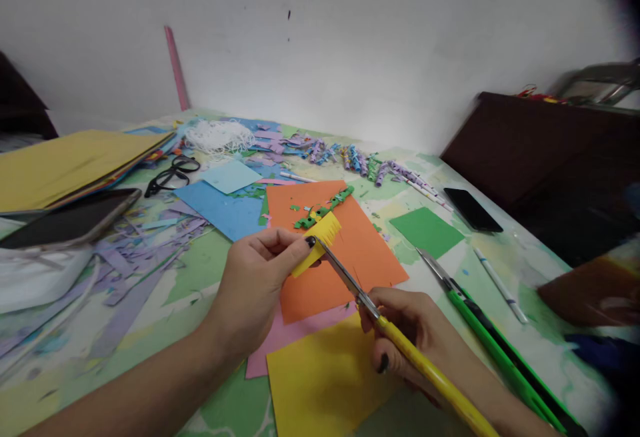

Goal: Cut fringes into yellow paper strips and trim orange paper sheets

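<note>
My left hand (260, 277) pinches a small yellow paper piece (320, 234) between thumb and fingers; its far edge is cut into a fringe. My right hand (415, 337) grips scissors (400, 344) with yellow handles, and their blade tips touch the yellow piece near my left thumb. Beneath the hands lies an orange paper sheet (350, 244), with a green fringed paper roll (335, 202) and tiny green scraps on it. A pink sheet (280, 344) and a yellow sheet (320, 377) are nearer to me.
A green box cutter (480, 330) with its blade showing lies right of my right hand, near a green paper square (427, 232) and a phone (473, 209). Glasses (173, 174), purple paper strips (120, 310), white string (220, 136) and a larger phone (75, 217) are on the left.
</note>
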Demonstrator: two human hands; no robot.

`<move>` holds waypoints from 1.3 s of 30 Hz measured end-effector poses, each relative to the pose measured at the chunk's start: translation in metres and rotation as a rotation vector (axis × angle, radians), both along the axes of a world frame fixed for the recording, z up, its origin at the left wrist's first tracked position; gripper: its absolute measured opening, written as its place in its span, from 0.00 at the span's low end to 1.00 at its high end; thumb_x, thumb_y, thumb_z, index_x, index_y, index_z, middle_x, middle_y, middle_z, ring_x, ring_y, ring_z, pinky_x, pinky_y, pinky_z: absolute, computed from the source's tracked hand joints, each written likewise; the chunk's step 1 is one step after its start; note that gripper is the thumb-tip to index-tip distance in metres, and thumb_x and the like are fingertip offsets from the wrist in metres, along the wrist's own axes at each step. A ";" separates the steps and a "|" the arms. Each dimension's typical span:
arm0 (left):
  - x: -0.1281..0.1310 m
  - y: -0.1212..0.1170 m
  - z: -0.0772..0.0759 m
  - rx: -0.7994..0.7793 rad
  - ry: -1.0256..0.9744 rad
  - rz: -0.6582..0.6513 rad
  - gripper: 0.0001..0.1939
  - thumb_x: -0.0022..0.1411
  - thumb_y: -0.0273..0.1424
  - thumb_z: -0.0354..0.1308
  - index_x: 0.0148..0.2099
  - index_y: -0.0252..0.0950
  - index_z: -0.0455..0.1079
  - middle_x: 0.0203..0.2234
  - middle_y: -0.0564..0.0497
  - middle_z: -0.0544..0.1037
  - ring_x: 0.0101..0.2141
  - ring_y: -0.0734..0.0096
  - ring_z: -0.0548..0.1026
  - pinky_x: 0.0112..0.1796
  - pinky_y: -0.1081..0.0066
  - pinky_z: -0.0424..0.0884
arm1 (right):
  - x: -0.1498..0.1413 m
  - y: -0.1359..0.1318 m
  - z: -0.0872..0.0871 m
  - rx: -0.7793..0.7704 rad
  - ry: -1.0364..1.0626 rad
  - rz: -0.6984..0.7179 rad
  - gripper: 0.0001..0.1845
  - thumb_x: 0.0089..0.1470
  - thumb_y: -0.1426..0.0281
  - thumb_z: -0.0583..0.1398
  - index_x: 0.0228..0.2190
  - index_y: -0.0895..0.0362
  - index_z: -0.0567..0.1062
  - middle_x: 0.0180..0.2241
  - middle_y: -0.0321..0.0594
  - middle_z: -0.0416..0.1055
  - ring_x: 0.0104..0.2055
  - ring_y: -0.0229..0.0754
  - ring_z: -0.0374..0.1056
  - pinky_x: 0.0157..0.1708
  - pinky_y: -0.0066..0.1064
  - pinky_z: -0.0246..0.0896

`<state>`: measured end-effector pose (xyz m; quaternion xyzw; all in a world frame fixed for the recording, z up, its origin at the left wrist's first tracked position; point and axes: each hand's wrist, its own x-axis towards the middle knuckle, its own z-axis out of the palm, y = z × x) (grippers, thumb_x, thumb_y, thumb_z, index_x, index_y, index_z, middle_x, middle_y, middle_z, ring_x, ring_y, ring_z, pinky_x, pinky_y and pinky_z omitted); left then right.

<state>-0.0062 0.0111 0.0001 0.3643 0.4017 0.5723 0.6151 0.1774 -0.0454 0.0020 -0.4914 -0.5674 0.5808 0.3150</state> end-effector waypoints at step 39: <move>-0.008 0.016 -0.003 0.046 -0.022 0.053 0.08 0.45 0.30 0.69 0.26 0.35 0.73 0.23 0.54 0.77 0.28 0.74 0.75 0.32 0.76 0.70 | 0.016 -0.001 0.009 0.003 -0.073 0.062 0.14 0.45 0.63 0.67 0.29 0.58 0.69 0.19 0.28 0.62 0.16 0.27 0.50 0.15 0.19 0.47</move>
